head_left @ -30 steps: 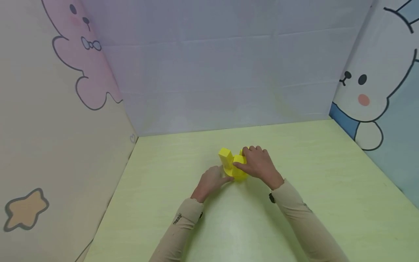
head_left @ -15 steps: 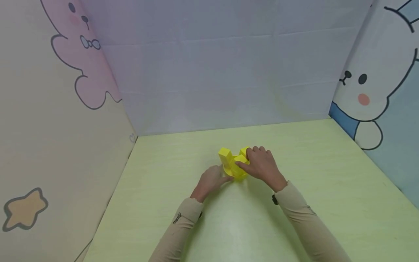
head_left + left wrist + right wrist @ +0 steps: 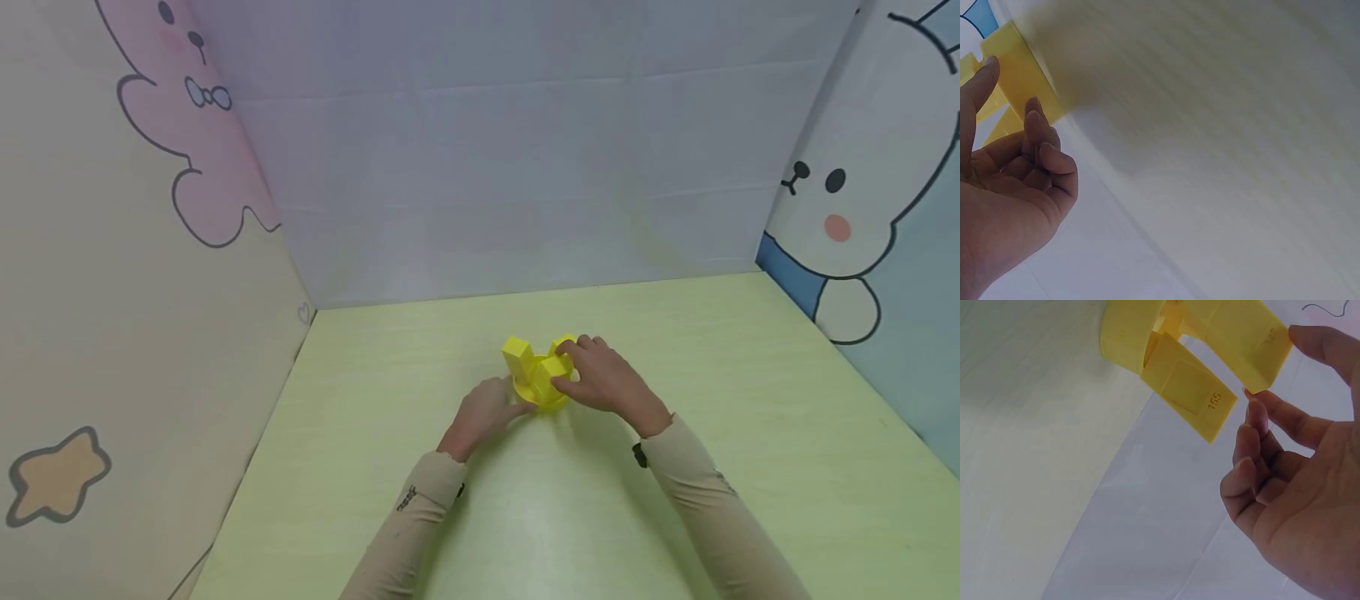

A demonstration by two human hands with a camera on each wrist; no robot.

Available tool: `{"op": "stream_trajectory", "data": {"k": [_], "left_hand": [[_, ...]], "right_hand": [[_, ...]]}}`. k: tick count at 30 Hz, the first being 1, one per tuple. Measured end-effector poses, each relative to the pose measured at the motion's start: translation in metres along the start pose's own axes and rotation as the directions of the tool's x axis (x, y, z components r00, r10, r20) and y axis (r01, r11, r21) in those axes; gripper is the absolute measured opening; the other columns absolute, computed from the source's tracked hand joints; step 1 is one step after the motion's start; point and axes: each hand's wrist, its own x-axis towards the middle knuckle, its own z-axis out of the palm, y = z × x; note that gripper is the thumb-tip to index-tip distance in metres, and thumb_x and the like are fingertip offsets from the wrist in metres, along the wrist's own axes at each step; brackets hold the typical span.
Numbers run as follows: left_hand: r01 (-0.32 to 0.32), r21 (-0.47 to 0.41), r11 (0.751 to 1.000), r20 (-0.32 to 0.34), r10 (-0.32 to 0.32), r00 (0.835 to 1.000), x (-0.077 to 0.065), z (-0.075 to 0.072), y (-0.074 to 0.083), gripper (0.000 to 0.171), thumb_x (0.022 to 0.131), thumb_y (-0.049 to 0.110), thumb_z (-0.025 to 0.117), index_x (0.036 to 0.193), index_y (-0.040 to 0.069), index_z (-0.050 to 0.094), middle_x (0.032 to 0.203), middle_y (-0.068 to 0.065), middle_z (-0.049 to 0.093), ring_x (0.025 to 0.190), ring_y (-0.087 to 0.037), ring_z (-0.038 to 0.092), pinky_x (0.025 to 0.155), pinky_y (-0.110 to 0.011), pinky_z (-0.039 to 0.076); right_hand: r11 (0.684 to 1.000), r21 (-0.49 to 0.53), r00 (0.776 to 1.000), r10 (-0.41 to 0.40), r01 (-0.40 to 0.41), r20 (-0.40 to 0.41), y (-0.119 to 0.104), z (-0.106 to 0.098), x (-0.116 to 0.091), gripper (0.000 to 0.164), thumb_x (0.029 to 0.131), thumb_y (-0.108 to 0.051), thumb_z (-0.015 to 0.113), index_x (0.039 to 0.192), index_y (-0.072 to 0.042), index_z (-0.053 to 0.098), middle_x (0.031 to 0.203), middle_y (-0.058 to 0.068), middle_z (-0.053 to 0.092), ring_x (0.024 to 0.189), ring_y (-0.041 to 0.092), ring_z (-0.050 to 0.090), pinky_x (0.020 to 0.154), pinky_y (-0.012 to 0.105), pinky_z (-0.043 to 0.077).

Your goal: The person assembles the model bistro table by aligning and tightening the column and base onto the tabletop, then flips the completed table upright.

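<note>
A yellow round cup-like base (image 3: 555,406) stands on the table, with upright yellow blocks flaring from its top. My left hand (image 3: 486,412) holds its wall from the left, thumb at the front; the left wrist view shows thumb and index finger on the yellow wall (image 3: 1013,62). My right hand (image 3: 611,379) pinches the outer end of the right front block (image 3: 1244,337) between thumb and index finger. Beside it, a block marked 155 (image 3: 1197,394) leans outward, untouched by that hand. Another block (image 3: 517,354) rises at the left of the base.
The pale green table (image 3: 510,517) spreads around both hands. A whitish cloth wall (image 3: 480,183) closes the back. Side panels with cartoon figures stand at left (image 3: 112,333) and right (image 3: 840,200).
My right hand has shifted slightly right, uncovering more of the right front block and the one behind it. My left hand stays at the base.
</note>
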Motion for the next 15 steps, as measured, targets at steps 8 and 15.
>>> {"op": "stream_trajectory", "data": {"k": [8,15], "left_hand": [[0.008,-0.020,1.000,0.004,-0.008,1.000,0.0001,0.0002,-0.0004,0.033,0.093,0.040,0.077,0.100,0.010,0.065,0.068,0.003,0.043,0.066,-0.013,0.043,0.060,-0.030,0.036],[-0.020,-0.027,0.999,-0.003,0.020,1.000,0.0010,0.0005,-0.0028,0.034,0.093,0.041,0.077,0.103,0.010,0.067,0.071,0.003,0.050,0.070,-0.013,0.047,0.064,-0.032,0.041]], "right_hand": [[0.998,-0.025,0.998,0.065,-0.066,-0.014,-0.0018,0.0006,-0.0033,0.050,0.093,-0.045,0.075,0.110,0.001,0.063,0.093,0.010,0.058,0.081,0.027,0.052,0.070,0.042,0.048],[0.998,-0.034,0.998,0.046,-0.047,-0.032,-0.0024,0.0011,-0.0057,0.041,0.092,-0.039,0.077,0.102,-0.001,0.067,0.090,0.010,0.057,0.080,0.028,0.052,0.068,0.043,0.049]]}}
